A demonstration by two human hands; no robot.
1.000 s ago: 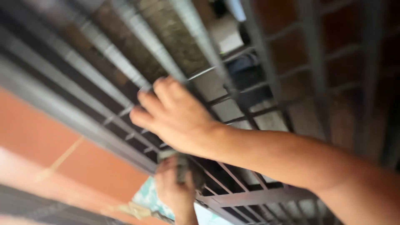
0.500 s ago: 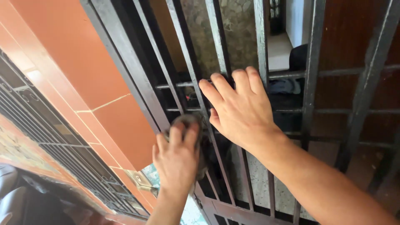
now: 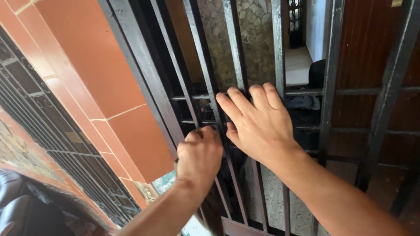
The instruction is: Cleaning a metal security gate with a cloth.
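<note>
- Head view: left hand [image 3: 199, 156] fisted on something mostly hidden, against black gate [image 3: 205, 87] bars.
- Right hand [image 3: 258, 122] flat, fingers spread, empty, just right of it on the upright bars.

The picture is bright and lit by daylight. The orange wall [image 3: 109, 74] takes strong light and looks nearly washed out at the upper left. Both hands are evenly lit; the right hand [image 3: 258, 124] is sharp, with soft shadow between its fingers. The left hand [image 3: 199, 157] is slightly soft at the knuckles. The black bars [image 3: 236, 52] show pale glints along their edges. Behind the bars the space is dim, and one white patch [image 3: 299, 63] there is overexposed. The lower left corner is dark and out of focus. Straight lines lean and bend a little toward the edges.
</note>
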